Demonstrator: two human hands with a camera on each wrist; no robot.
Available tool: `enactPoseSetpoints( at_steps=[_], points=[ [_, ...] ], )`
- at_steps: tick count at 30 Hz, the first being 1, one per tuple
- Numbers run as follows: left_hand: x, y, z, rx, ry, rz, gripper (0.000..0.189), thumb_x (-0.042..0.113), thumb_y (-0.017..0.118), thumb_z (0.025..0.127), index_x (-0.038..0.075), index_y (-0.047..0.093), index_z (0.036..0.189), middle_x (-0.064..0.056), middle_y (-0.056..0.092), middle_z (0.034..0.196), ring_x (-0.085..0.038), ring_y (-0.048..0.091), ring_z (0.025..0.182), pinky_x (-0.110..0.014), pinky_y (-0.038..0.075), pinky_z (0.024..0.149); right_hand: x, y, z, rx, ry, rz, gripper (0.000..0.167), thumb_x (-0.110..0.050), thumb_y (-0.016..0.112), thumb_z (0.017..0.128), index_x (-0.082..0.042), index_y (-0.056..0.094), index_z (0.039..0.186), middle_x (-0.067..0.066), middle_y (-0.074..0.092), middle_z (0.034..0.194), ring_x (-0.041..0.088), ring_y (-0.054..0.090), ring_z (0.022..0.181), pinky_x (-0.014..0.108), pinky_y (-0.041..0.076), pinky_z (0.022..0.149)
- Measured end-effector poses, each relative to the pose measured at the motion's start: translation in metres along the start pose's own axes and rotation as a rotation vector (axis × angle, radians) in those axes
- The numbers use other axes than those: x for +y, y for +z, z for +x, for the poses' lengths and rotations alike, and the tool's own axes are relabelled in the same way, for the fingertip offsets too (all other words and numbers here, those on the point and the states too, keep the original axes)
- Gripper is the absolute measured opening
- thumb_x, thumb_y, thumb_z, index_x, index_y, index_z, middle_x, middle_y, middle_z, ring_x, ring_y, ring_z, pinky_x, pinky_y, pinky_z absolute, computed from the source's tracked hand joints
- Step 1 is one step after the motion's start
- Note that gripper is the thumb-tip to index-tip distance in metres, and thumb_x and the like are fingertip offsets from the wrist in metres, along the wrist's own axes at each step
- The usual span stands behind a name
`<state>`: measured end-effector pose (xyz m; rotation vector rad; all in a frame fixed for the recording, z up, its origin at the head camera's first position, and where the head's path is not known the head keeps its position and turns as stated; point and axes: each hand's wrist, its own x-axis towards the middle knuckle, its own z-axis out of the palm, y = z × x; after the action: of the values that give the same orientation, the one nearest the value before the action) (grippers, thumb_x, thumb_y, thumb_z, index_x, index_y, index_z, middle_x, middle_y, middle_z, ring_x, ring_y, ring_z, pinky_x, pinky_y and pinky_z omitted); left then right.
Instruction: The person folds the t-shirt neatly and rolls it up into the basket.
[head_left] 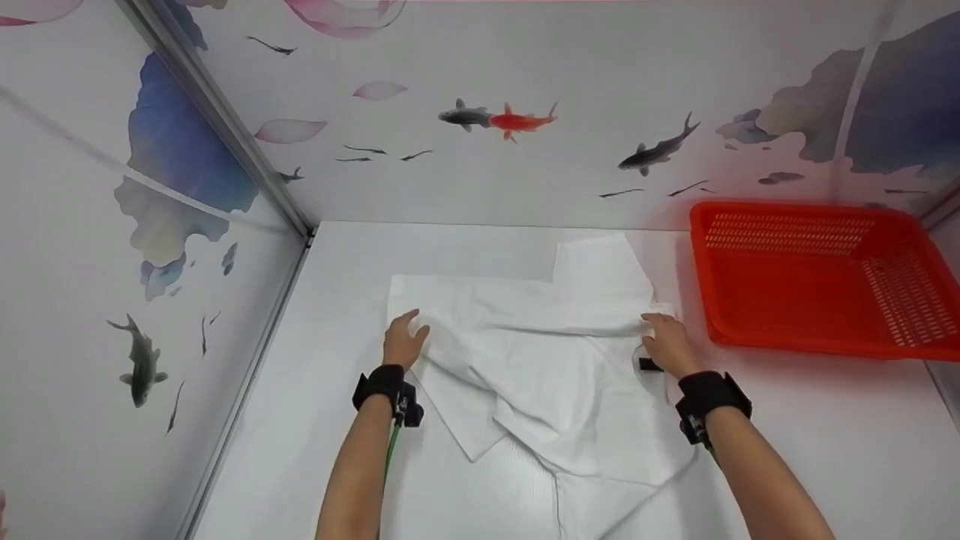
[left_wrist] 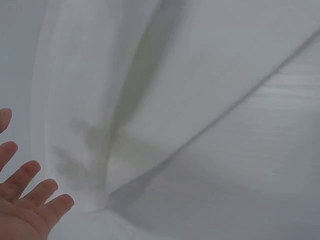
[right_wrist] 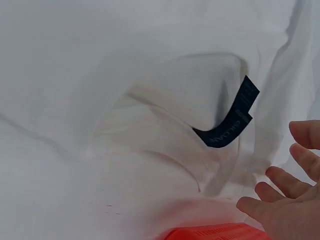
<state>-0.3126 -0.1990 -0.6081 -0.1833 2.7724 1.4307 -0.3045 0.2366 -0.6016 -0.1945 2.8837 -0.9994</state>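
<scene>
Count 1st: 2 hands, 1 white shirt, 1 black neck label, 1 red basket, 2 black wristbands, 1 white table.

Your L hand (head_left: 403,343) has its fingers spread, nothing pinched; same w/ your R hand (head_left: 670,347), fingers apart & nothing in them. Can't tell if any fingertip touches cloth.

The white shirt (head_left: 536,375) lies flat-ish but rumpled, mostly btwn your 2 hands. Its L edge runs by your L fingers; the neck opening is at your R hand, w/ the black neck label (right_wrist: 225,125) just beside your R fingers, pale lettering on it. Several folds run across btwn the hands. 1 squared flap (head_left: 600,262) sticks out beyond your R hand, a bit to its L. 1 pointed corner (head_left: 472,442) sits nearer you than your L hand, to its R. More cloth runs toward you btwn your forearms, cut off at the bottom of the head view.

Red basket (head_left: 780,292), slotted sides, stands R of your R hand & partly beyond it, apart from it. White table (head_left: 300,420) is under it all. Black wristbands (head_left: 714,394), 1 per wrist, sit just behind each hand; a green cable (head_left: 391,450) runs back from the L one. Beyond both hands, the back wall (head_left: 420,195) has painted fish, 1 of them red.
</scene>
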Motion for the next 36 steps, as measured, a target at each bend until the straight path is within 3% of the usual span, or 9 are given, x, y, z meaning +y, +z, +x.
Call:
enactPoseSetpoints(
  at_steps=[5, 11, 16, 19, 23, 28, 31, 36],
  points=[
    [-0.01, 0.017, -0.044, 0.042, 0.09, 0.057, 0.037, 0.006, 0.061, 0.094, -0.011, 0.056, 0.126, -0.029, 0.054, 0.127, -0.044, 0.048, 0.121, -0.051, 0.037, 0.103, 0.014, 0.003, -0.038, 0.056, -0.001, 0.029, 0.039, 0.008, 0.055, 0.088, 0.021, 0.048, 0.124, 0.043, 0.045, 0.126, 0.057, 0.038, 0.121, 0.062, 0.026, 0.105],
    [-0.021, 0.044, -0.098, 0.114, 0.16, 0.168, 0.026, 0.006, 0.072, 0.086, -0.004, 0.066, 0.108, -0.022, 0.059, 0.109, -0.042, 0.053, 0.103, -0.053, 0.043, 0.088, 0.025, 0.002, -0.09, 0.1, 0.135, 0.078, 0.041, 0.006, 0.056, 0.089, 0.022, 0.046, 0.125, 0.045, 0.043, 0.125, 0.058, 0.037, 0.12, 0.061, 0.027, 0.105],
    [-0.022, 0.06, -0.14, 0.062, 0.21, 0.281, 0.023, 0.014, 0.079, 0.081, 0.003, 0.068, 0.098, -0.014, 0.057, 0.103, -0.032, 0.049, 0.095, -0.047, 0.041, 0.077, 0.026, 0.004, -0.127, 0.183, 0.319, 0.061, 0.036, -0.004, 0.056, 0.09, 0.022, 0.052, 0.116, 0.042, 0.051, 0.112, 0.056, 0.047, 0.106, 0.059, 0.036, 0.093],
    [-0.023, 0.067, -0.156, 0.008, 0.271, 0.332, 0.026, 0.02, 0.083, 0.077, 0.007, 0.068, 0.094, -0.01, 0.056, 0.1, -0.027, 0.047, 0.093, -0.042, 0.037, 0.074, 0.024, 0.01, -0.143, 0.139, 0.429, 0.062, 0.038, -0.012, 0.055, 0.09, 0.022, 0.054, 0.104, 0.037, 0.057, 0.096, 0.048, 0.056, 0.088, 0.052, 0.044, 0.077],
    [-0.025, 0.074, -0.163, -0.024, 0.357, 0.408, 0.028, 0.023, 0.085, 0.074, 0.01, 0.068, 0.091, -0.005, 0.055, 0.097, -0.024, 0.046, 0.09, -0.037, 0.034, 0.073, 0.02, 0.018, -0.15, 0.041, 0.531, 0.134, 0.037, -0.02, 0.055, 0.088, 0.017, 0.056, 0.095, 0.023, 0.06, 0.08, 0.034, 0.058, 0.074, 0.036, 0.045, 0.062],
    [-0.031, 0.071, -0.157, -0.008, 0.432, 0.497, 0.016, 0.02, 0.08, 0.08, 0.012, 0.068, 0.086, -0.002, 0.057, 0.09, -0.021, 0.047, 0.085, -0.035, 0.033, 0.07, 0.016, 0.026, -0.149, 0.112, 0.551, 0.239, 0.025, -0.013, 0.053, 0.089, 0.012, 0.058, 0.089, 0.012, 0.056, 0.073, 0.025, 0.052, 0.069, 0.029, 0.039, 0.059],
    [-0.04, 0.053, -0.157, -0.02, 0.458, 0.506, 0.011, 0.016, 0.078, 0.082, 0.012, 0.069, 0.084, -0.002, 0.059, 0.088, -0.021, 0.049, 0.085, -0.036, 0.034, 0.07, 0.018, 0.026, -0.151, 0.207, 0.554, 0.273, 0.022, -0.011, 0.048, 0.093, 0.01, 0.054, 0.092, 0.018, 0.056, 0.081, 0.03, 0.051, 0.076, 0.032, 0.038, 0.063],
    [-0.062, 0.005, -0.151, -0.049, 0.441, 0.592, 0.01, 0.011, 0.079, 0.08, 0.01, 0.069, 0.082, -0.004, 0.061, 0.089, -0.025, 0.051, 0.086, -0.04, 0.037, 0.071, 0.034, 0.018, -0.154, 0.268, 0.545, 0.247, 0.028, -0.012, 0.04, 0.096, 0.012, 0.051, 0.105, 0.031, 0.055, 0.102, 0.038, 0.052, 0.085, 0.035, 0.039, 0.066]
  ],
)
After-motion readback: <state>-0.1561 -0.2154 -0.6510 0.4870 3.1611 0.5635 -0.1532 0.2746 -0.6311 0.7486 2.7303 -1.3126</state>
